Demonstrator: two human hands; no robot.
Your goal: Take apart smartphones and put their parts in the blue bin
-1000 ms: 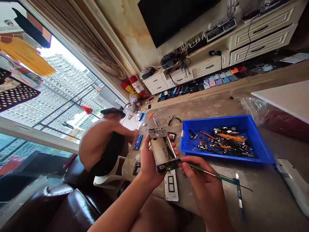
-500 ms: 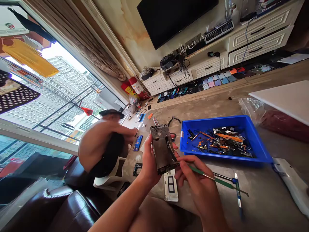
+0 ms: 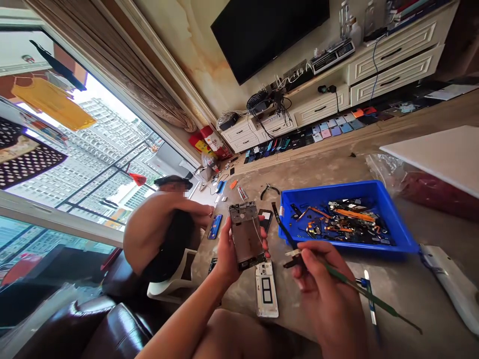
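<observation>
My left hand (image 3: 229,257) is closed round an opened phone frame (image 3: 245,234), its grey-brown inside facing up and a thin pale cable along its right side. To the right, my right hand (image 3: 324,274) pinches a small dark part with a black flex strip (image 3: 285,230) that sticks up to the left. The same hand holds a green tool (image 3: 368,290), whose thin tip points down to the right. Below the phone frame, a white phone back cover (image 3: 267,294) lies on the table. A blue tray (image 3: 407,245) full of small phone parts stands beyond my right hand.
Pliers (image 3: 269,189), a dark phone (image 3: 265,219) and a blue phone (image 3: 214,227) lie on the table. A white-and-blue tool (image 3: 370,299) is beside my right hand. A seated person (image 3: 149,224) bends over the table's left end. A white board (image 3: 441,154) rests at the right.
My right hand has moved right, away from the phone frame, with the flex strip and dark part now in its fingers. The phone frame has shifted slightly left. The camera view has shifted a little.
</observation>
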